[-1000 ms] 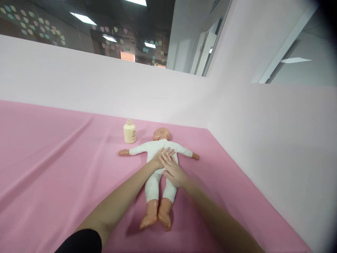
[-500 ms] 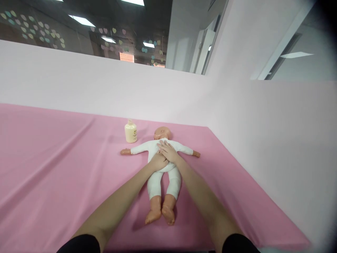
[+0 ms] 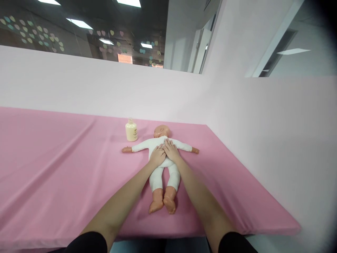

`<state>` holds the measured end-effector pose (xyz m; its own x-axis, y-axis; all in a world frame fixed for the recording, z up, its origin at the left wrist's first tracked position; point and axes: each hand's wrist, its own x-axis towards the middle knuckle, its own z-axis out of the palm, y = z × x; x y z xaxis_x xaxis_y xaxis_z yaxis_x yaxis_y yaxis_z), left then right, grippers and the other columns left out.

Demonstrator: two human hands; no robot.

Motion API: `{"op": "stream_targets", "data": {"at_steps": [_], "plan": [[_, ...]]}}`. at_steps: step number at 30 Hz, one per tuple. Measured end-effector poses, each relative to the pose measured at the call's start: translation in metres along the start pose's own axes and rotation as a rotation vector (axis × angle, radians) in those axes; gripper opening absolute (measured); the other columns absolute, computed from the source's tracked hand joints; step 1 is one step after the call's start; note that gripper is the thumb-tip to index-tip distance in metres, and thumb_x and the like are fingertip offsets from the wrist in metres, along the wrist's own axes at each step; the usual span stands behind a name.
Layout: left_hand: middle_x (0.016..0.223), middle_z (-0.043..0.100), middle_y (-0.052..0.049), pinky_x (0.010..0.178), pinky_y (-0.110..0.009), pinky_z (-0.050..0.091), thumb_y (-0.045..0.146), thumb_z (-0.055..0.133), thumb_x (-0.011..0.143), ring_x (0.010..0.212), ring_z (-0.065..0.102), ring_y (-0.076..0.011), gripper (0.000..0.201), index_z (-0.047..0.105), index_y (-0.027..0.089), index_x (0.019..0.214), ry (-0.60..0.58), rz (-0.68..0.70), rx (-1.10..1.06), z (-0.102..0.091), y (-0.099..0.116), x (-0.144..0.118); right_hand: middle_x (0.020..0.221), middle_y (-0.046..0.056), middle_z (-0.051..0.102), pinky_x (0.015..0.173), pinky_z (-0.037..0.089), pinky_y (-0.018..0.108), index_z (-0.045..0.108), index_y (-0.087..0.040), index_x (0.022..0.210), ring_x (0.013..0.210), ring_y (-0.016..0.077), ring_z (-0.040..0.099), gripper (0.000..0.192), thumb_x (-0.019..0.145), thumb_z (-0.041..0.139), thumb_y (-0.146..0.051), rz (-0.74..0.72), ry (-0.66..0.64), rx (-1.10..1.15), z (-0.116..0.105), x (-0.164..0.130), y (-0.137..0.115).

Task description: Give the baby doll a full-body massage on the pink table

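1. Nearest the camera, two bare forearms reach forward from dark sleeves over the near edge of the pink worktop (image 3: 52,168).
2. The doll's bare feet (image 3: 162,204) point toward the person, side by side and touching.
3. The doll (image 3: 165,172) lies on its back on the worktop, right of the middle. Its long axis runs straight away from the person, feet near and head far, which puts the torso within easy reach of both arms.
4. The left hand (image 3: 157,156) and right hand (image 3: 171,151) rest flat on the doll's white-clad torso, side by side and touching. The fingers lie loosely spread and grip nothing; the flat palms look suited to pressing or stroking, not lifting.
5. The doll's arms stretch out to either side, leaving the chest uncovered.
6. A cream bottle (image 3: 131,130) stands upright just beyond the doll's outstretched arm, apart from it, near the pale partition wall (image 3: 79,84).
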<state>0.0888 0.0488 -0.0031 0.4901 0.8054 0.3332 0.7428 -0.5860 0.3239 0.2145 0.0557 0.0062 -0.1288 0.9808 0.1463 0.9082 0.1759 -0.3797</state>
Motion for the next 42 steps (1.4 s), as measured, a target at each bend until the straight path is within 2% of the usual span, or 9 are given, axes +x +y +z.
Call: {"op": "stream_targets", "data": {"at_steps": [7,12,16,19,21,24,29,35,42], "plan": [[0.147,0.031,-0.004,0.113,-0.042,0.021,0.025,0.017,0.094,0.138,0.024,-0.0208,0.050,0.033,0.016,0.141,0.053,-0.185,-0.066,-0.004,0.000,-0.008,0.153,0.011,0.008,0.112,0.013,0.049,0.015,-0.008,0.146,0.141,0.0271,0.008,0.062,0.096,0.019,-0.043,-0.013,-0.021,-0.094,-0.001,-0.036,-0.008],[0.150,0.025,-0.005,0.113,-0.045,0.016,0.035,0.018,0.095,0.140,0.019,-0.0238,0.053,0.030,0.016,0.142,0.035,-0.123,0.009,-0.007,0.005,-0.012,0.152,0.012,0.013,0.112,0.010,0.051,0.018,-0.006,0.145,0.141,0.0256,0.008,0.057,0.096,0.020,-0.034,-0.174,-0.059,-0.144,-0.005,-0.059,-0.012],[0.150,0.024,-0.003,0.113,-0.048,0.015,0.033,0.019,0.094,0.140,0.019,-0.0235,0.051,0.030,0.020,0.142,0.008,-0.065,0.017,-0.010,0.001,-0.009,0.150,0.013,0.023,0.113,0.010,0.050,0.024,-0.008,0.144,0.140,0.0240,0.014,0.053,0.096,0.023,-0.032,-0.295,-0.083,-0.136,-0.012,-0.071,-0.016],[0.151,0.021,-0.005,0.113,-0.045,0.016,0.031,0.020,0.094,0.140,0.018,-0.0225,0.051,0.031,0.019,0.142,0.034,-0.160,0.002,-0.009,-0.006,-0.002,0.146,0.010,0.033,0.114,0.009,0.046,0.032,-0.012,0.141,0.139,0.0189,0.019,0.048,0.097,0.026,-0.029,-0.434,-0.088,-0.101,-0.015,-0.078,-0.016],[0.152,0.016,-0.006,0.112,-0.049,0.016,0.033,0.025,0.092,0.140,0.015,-0.0263,0.053,0.026,0.019,0.144,0.039,-0.254,0.015,-0.008,-0.011,0.004,0.145,0.009,0.034,0.114,0.008,0.045,0.034,-0.014,0.140,0.139,0.0180,0.021,0.046,0.096,0.028,-0.027,-0.477,-0.100,-0.058,-0.016,-0.079,-0.014],[0.153,0.011,-0.006,0.110,-0.056,0.015,0.035,0.028,0.091,0.140,0.012,-0.0310,0.057,0.020,0.021,0.146,0.008,-0.328,0.047,-0.006,-0.013,0.010,0.146,0.007,0.034,0.114,0.010,0.046,0.036,-0.016,0.140,0.139,0.0189,0.022,0.045,0.096,0.029,-0.028,-0.461,-0.125,0.028,-0.015,-0.076,-0.010],[0.153,0.012,-0.007,0.108,-0.058,0.017,0.033,0.023,0.092,0.140,0.013,-0.0313,0.055,0.019,0.020,0.146,-0.021,-0.296,0.101,-0.005,-0.014,0.010,0.144,0.007,0.036,0.114,0.012,0.043,0.038,-0.018,0.139,0.137,0.0167,0.026,0.044,0.098,0.024,-0.030,-0.424,-0.125,0.138,-0.014,-0.063,-0.007],[0.153,0.011,-0.012,0.107,-0.059,0.019,0.035,0.020,0.094,0.140,0.013,-0.0329,0.055,0.019,0.017,0.146,-0.007,-0.205,0.168,-0.004,-0.017,0.005,0.150,0.011,0.022,0.114,0.011,0.041,0.027,-0.011,0.143,0.141,0.0188,0.013,0.053,0.098,0.022,-0.037,-0.345,-0.084,-0.003,-0.009,-0.044,-0.009],[0.153,0.008,-0.010,0.110,-0.058,0.013,0.031,0.025,0.092,0.141,0.008,-0.0318,0.056,0.017,0.017,0.146,-0.054,-0.226,0.137,-0.005,-0.016,0.007,0.153,0.007,0.009,0.114,0.007,0.039,0.014,-0.011,0.146,0.142,0.0174,0.005,0.057,0.097,0.015,-0.040,-0.225,-0.034,-0.078,0.000,-0.003,-0.003]]}}
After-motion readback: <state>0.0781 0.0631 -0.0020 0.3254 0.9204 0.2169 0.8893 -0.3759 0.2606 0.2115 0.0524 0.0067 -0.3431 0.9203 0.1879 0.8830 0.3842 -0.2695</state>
